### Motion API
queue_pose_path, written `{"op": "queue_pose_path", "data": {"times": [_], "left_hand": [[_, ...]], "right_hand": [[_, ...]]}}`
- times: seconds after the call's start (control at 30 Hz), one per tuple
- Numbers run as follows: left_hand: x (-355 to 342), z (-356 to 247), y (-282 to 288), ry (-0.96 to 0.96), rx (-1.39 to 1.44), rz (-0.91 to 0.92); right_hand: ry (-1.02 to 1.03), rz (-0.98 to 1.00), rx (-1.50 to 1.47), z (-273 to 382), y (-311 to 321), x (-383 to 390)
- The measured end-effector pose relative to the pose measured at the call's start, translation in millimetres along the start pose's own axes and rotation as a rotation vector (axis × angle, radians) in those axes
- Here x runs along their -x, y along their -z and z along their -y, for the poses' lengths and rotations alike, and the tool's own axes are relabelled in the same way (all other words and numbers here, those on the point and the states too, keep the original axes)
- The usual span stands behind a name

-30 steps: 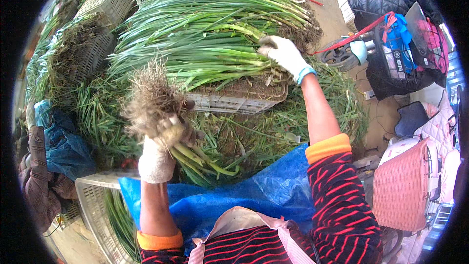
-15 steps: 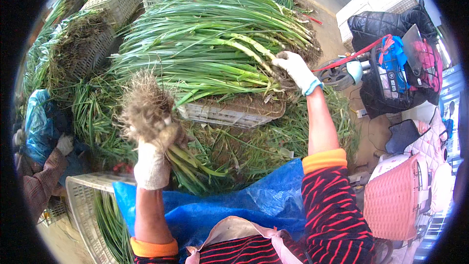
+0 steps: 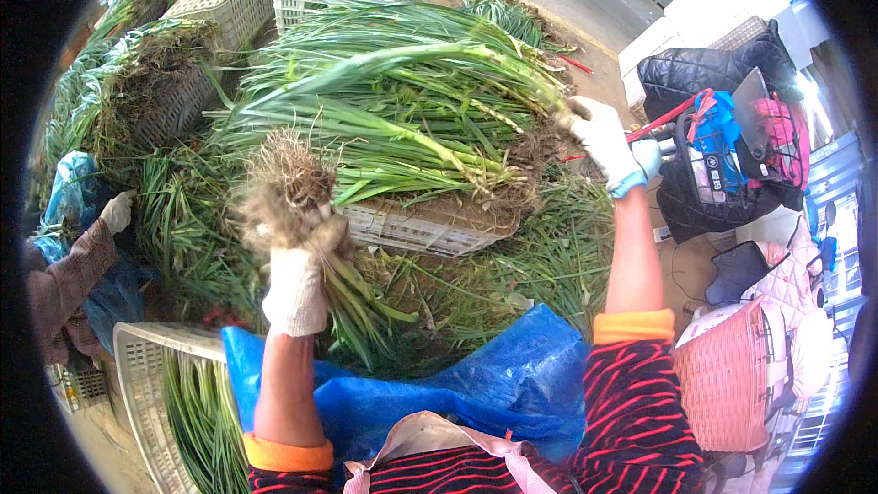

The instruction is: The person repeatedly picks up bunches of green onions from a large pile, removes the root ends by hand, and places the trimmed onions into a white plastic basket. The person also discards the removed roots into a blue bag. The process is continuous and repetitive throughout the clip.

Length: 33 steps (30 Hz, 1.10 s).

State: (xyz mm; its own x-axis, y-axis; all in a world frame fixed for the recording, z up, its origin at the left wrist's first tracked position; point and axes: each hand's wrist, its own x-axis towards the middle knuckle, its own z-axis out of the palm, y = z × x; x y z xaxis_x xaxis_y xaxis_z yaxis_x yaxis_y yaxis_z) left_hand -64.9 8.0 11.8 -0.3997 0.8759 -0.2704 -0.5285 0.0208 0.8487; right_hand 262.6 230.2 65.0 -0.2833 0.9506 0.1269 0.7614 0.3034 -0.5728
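My left hand, in a whitish glove, is closed round a bunch of green onions. Their dry, tangled roots point up and away from me, while the green leaves hang down toward the blue sheet on my lap. At the right end of the big pile of green onions, my right hand, also gloved, grips the root end of one or more green onions. These are raised over the pile, blurred near the hand. Under the pile, a white crate shows its near side.
A blue sheet covers my lap. At lower left stands a white crate with green onions in it. Another person's gloved hand is at far left. Crates, a pink basket and loose leaves surround me.
My right hand has moved right and slightly down, drawing green onions up from the pile. The left hand still holds its bunch and has shifted slightly right.
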Motion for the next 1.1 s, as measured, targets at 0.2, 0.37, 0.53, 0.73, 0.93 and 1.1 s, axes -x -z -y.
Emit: {"op": "queue_pose_path", "data": {"times": [0.2, 0.37, 0.53, 0.73, 0.93, 1.1], "left_hand": [[-12.2, 10.2, 9.8, -0.040, 0.057, -0.009], [-17.5, 7.2, 17.9, -0.154, 0.013, -0.061], [39.4, -38.6, -10.0, -0.463, -0.081, -0.066], [46.1, -37.1, 8.3, -0.665, -0.896, 0.073], [24.7, -15.3, -22.3, -0.247, -0.245, 0.207], [15.7, 0.3, -24.2, -0.135, 0.004, 0.147]], "right_hand": [[0.014, -0.333, -0.383, -7.5, 40.6, 20.6], [0.029, -0.478, -0.646, 17.6, 42.8, 52.5], [0.401, -0.075, 0.172, 86.4, 1.2, 78.9], [0.905, 0.046, 0.246, 137.0, 15.1, 79.3], [1.008, -0.311, 0.303, 149.5, 12.2, 52.6], [0.059, -0.113, 0.062, 144.4, -27.0, 88.1]]}}
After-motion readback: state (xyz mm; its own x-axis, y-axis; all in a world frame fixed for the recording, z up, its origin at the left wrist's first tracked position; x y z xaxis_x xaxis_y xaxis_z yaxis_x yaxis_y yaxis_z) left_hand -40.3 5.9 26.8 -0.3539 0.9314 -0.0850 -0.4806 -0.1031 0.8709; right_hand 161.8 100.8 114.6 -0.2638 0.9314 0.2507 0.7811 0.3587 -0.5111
